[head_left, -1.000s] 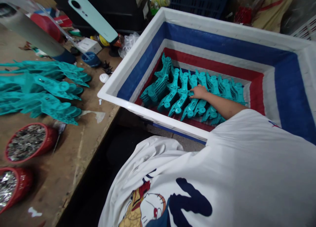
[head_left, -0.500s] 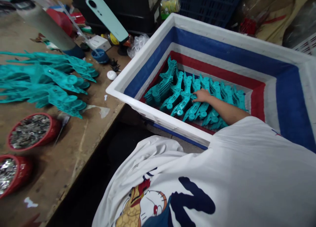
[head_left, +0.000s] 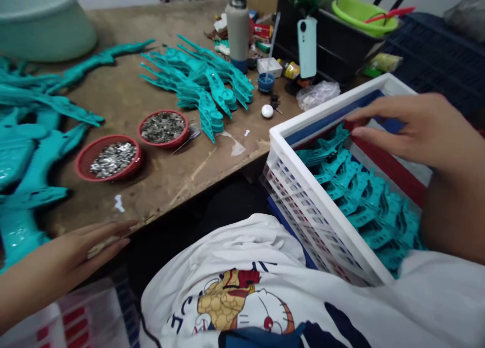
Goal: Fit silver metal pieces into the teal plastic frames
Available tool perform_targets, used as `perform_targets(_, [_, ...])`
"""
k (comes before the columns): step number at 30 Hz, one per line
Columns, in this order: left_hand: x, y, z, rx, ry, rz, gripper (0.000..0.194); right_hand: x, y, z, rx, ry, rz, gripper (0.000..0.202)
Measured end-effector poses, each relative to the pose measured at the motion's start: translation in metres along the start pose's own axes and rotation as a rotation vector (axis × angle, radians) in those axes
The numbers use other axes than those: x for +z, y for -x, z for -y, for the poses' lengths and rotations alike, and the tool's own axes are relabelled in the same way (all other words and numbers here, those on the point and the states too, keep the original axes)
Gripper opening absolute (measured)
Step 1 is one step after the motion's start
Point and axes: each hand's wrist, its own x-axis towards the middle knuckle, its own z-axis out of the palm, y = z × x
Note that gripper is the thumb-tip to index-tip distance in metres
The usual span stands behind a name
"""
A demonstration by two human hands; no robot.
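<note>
My right hand is raised above the white crate, thumb and fingers apart, holding nothing I can see. Below it, teal plastic parts stand in packed rows inside the crate. At the table's front edge rests my left hand, its fingers stretched out; a pale strip shows along it, its kind unclear. Beyond this hand lie a red basket of shiny small metal pieces and a second red basket of darker metal pieces. A pile of long teal parts lies farther back.
More teal parts cover the table's left side, before a pale green tub. A bottle, a phone on a stand and a small blue cup stand at the back. A black bin is behind the crate.
My right hand has come up out of the crate, away from the teal parts it touched. The view has swung left, and my left hand now shows at the table edge.
</note>
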Motion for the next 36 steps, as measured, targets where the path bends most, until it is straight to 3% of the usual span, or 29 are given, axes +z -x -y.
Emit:
perform_targets(3, [0.006, 0.002, 0.004, 0.038, -0.03, 0.127, 0.06, 0.002, -0.093, 0.087, -0.281, 0.058, 0.105, 0.098])
perform_targets(5, [0.004, 0.006, -0.006, 0.032, -0.027, 0.144, 0.057, 0.024, -0.17, 0.122, -0.541, 0.036, 0.099, 0.096])
perform_targets(7, [-0.001, 0.01, -0.022, 0.027, -0.014, 0.142, 0.053, 0.058, -0.253, 0.143, -0.665, -0.011, 0.052, 0.076])
perform_targets(9, [-0.007, 0.013, -0.039, 0.014, 0.011, 0.139, 0.05, 0.099, -0.334, 0.158, -0.7, 0.014, 0.052, 0.082])
perform_targets(11, [-0.011, 0.014, -0.051, 0.001, 0.039, 0.153, 0.046, 0.143, -0.401, 0.173, -0.654, 0.085, 0.095, 0.102])
perform_targets(14, [-0.012, 0.015, -0.058, 0.031, 0.042, 0.201, 0.045, 0.204, -0.459, 0.197, -0.525, 0.189, 0.242, 0.116])
perform_targets(17, [-0.009, 0.017, -0.058, 0.075, 0.03, 0.233, 0.048, 0.248, -0.468, 0.216, -0.495, 0.259, 0.395, 0.109])
perform_targets(21, [-0.01, 0.019, -0.057, 0.092, 0.103, 0.2, 0.046, 0.274, -0.452, 0.224, -0.516, 0.236, 0.413, 0.095])
perform_targets(25, [-0.018, 0.016, -0.056, 0.123, 0.144, 0.205, 0.045, 0.282, -0.448, 0.219, -0.529, 0.163, 0.401, 0.079])
perform_targets(29, [-0.017, 0.015, -0.049, 0.14, 0.118, 0.195, 0.045, 0.285, -0.447, 0.219, -0.42, 0.107, 0.406, 0.088])
perform_targets(32, [-0.014, 0.017, -0.046, 0.153, 0.107, 0.163, 0.043, 0.278, -0.444, 0.225, -0.337, 0.142, 0.429, 0.09])
perform_targets(36, [-0.014, 0.017, -0.047, 0.157, 0.1, 0.136, 0.042, 0.262, -0.442, 0.236, -0.375, 0.258, 0.458, 0.081])
